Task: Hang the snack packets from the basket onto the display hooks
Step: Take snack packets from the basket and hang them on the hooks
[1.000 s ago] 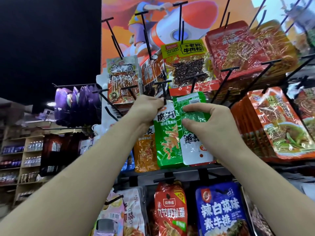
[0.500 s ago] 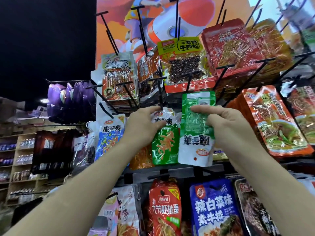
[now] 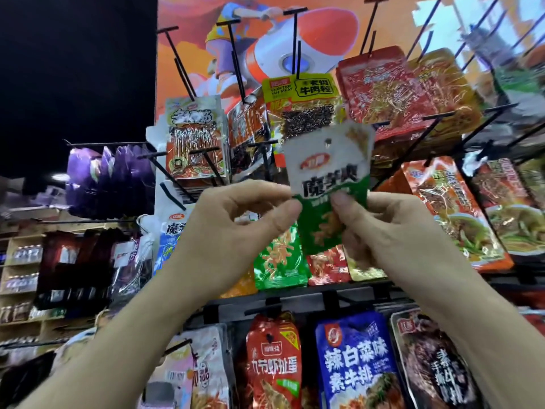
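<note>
A white and green snack packet (image 3: 328,169) stands upright in front of the hook rack, its hang hole near the top edge. My left hand (image 3: 236,222) pinches its left edge between thumb and forefinger. My right hand (image 3: 392,228) grips its lower part, thumb on the front. Behind and below hangs another green packet (image 3: 280,258) of the same kind on the rack. Black display hooks (image 3: 264,156) jut out just left of the held packet. The basket is out of view.
Rows of hooks hold red (image 3: 380,95), yellow (image 3: 300,104) and orange (image 3: 454,211) packets around my hands. Lower hooks carry a red packet (image 3: 274,361) and a blue one (image 3: 356,364). Purple bags (image 3: 109,181) hang at the left, above store shelves (image 3: 20,276).
My right hand has turned the packet over from upside down to upright and raised it. My left hand left the hanging green packet and now pinches the held one.
</note>
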`<state>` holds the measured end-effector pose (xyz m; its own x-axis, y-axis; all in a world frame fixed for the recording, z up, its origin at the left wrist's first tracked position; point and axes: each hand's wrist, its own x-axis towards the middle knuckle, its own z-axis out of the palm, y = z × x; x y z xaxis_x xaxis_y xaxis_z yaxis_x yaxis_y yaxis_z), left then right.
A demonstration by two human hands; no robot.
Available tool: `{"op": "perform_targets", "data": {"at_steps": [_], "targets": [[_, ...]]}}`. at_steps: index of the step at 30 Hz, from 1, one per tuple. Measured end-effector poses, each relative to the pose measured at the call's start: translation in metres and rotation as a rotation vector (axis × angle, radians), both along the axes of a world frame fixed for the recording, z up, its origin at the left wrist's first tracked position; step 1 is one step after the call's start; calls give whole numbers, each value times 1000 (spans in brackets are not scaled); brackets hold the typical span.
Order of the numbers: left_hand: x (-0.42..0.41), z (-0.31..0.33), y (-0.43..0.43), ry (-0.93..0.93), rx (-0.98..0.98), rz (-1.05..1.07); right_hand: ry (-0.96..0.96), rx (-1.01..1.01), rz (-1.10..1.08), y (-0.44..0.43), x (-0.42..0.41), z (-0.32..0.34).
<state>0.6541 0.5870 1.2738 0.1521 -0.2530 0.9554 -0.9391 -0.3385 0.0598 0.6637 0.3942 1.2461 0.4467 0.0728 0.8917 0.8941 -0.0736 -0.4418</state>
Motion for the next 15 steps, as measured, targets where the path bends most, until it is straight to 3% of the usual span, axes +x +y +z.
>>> {"op": "perform_targets", "data": {"at_steps": [4,9,15], "targets": [[-9,5,-9,153,-66,-161,99,-148,-33,5,-7,10],[-3,4,-10,203,-146,-106,138,-279,-153,0,-10,13],[7,-12,-13,440,-125,-53,-98,70,-141,0,-2,11]]}}
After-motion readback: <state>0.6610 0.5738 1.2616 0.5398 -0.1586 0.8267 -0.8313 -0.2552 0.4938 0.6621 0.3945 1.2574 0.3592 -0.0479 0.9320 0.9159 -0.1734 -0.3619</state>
